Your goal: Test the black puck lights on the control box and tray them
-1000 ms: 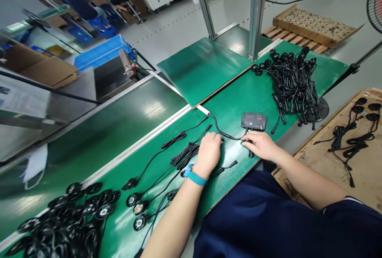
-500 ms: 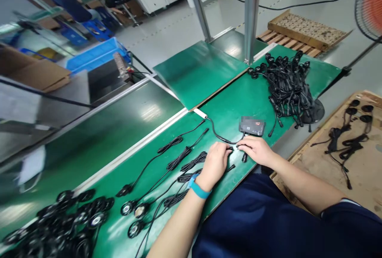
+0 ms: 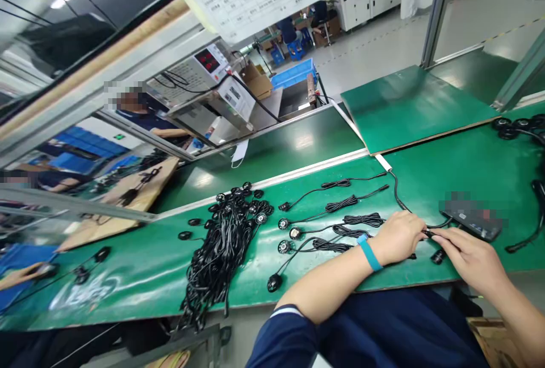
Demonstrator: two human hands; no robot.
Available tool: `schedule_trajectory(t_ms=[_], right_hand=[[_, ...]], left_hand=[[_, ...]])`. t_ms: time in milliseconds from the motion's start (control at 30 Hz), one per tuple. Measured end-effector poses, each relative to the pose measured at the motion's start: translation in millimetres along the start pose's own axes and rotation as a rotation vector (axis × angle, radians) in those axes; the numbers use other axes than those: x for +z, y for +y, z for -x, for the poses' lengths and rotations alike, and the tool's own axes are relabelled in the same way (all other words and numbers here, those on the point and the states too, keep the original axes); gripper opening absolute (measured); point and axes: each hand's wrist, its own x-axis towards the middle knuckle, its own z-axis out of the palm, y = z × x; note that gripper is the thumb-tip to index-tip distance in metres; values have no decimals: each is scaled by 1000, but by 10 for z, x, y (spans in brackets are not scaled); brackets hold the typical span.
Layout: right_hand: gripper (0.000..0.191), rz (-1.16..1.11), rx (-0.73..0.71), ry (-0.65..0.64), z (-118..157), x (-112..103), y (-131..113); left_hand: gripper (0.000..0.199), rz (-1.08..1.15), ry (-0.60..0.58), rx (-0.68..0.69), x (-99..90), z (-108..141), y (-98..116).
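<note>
My left hand point(image 3: 402, 235), with a teal band at the wrist, pinches a black cable connector point(image 3: 428, 233). My right hand point(image 3: 468, 254) grips the connector's other side, so the hands almost meet above the front of the green table point(image 3: 323, 277). Just behind them lies a black box point(image 3: 472, 217) with a cable running from it. A black plug point(image 3: 437, 256) is beneath my right hand. Left of my hands, several coiled black cables point(image 3: 340, 203) with round ends lie in rows. My left forearm partly hides the nearest ones.
A big pile of black cables point(image 3: 223, 249) hangs over the front edge, left of centre. More cables point(image 3: 523, 124) lie at the far right. A raised green board point(image 3: 417, 109) stands behind. At the far left, another person's hand point(image 3: 21, 276) holds a round part.
The view has swung left, bringing the cable pile, paper sheet and other people into sight. My hands have come together at the connector; earlier a small gap separated them.
</note>
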Motion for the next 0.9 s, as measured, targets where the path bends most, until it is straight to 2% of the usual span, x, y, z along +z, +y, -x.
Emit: schedule_trajectory(t_ms=[467,667,767,900], right_hand=[[34,103,24,-6,40,-20,165],[37,140,-46,-54,37,-18,238],[33,111,-79,-53,6,-28,179],[30,87,-33,57,17,-52,23]], left_hand=[[21,33,3,92,167,-145,-27],[22,4,-9,83,142,-120,-26],[26,-31,33,26,6,50,45],[42,3,227,-114,-319,584,89]])
